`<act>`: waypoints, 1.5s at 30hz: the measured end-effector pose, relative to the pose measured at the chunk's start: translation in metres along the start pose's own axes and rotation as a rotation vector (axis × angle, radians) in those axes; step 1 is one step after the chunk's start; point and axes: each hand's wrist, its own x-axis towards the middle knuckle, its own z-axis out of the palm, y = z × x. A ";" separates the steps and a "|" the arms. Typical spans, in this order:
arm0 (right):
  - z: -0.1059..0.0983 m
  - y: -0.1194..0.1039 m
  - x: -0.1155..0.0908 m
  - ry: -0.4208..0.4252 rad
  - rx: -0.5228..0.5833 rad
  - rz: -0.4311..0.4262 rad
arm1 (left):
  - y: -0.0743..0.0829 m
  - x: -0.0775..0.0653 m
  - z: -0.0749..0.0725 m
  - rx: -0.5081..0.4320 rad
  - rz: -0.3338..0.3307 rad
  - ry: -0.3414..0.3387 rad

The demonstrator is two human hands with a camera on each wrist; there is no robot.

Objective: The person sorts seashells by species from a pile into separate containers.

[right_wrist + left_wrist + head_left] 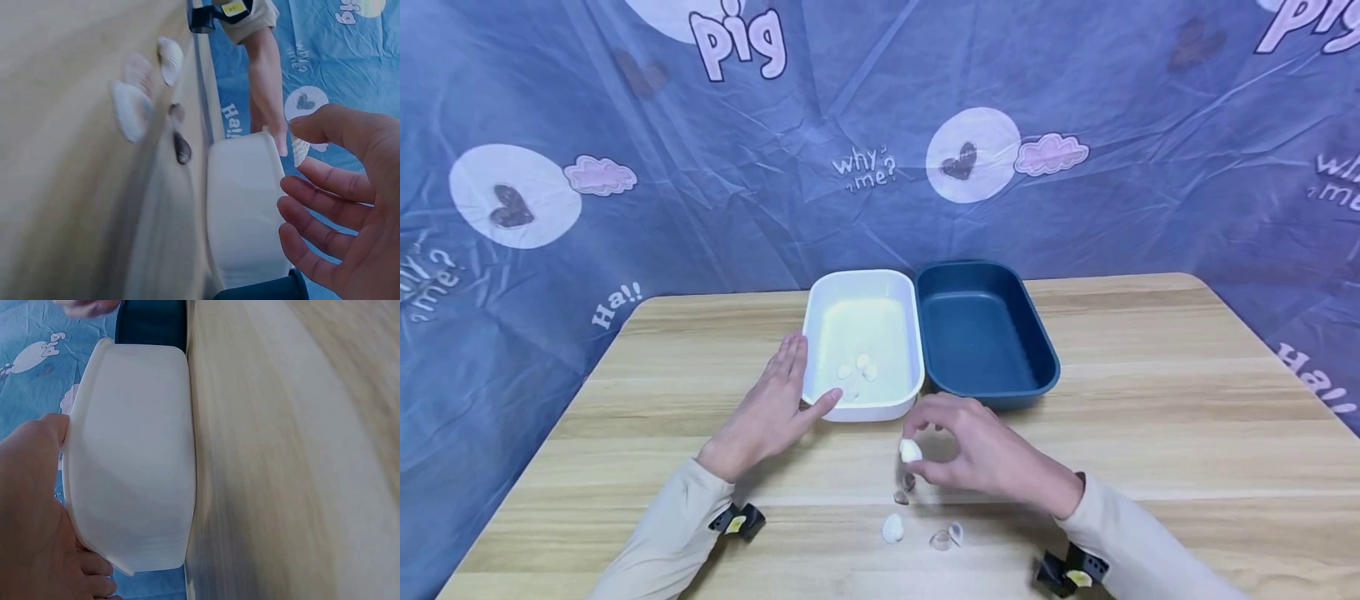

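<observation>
My right hand point(988, 450) pinches a white ribbed seashell point(911, 451) between thumb and index finger, above the table just in front of the white tub point(867, 412). In the right wrist view the shell point(300, 150) hangs at the fingertips, while the other fingers are spread loosely. My left hand point(763, 417) rests against the tub's left side, fingers straight and thumb over the front rim. Inside the tub lie several pale shells point(863, 362). On the table near my right hand are a white shell point(892, 528), two more shells point(940, 540) and small dark shells point(901, 497).
A dark blue tub point(1045, 387) stands against the white one's right side. Both sit toward the back of the wooden table point(1150, 375), in front of a blue printed cloth point(805, 225).
</observation>
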 end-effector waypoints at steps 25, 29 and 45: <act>0.023 0.024 0.076 0.259 0.014 0.148 | -0.001 0.000 0.003 0.001 0.004 0.015; 0.027 0.028 0.085 0.254 0.005 0.161 | -0.001 0.000 0.003 -0.007 0.003 0.014; 0.018 0.045 0.114 0.179 -0.168 0.286 | -0.004 0.001 0.006 -0.010 0.007 0.030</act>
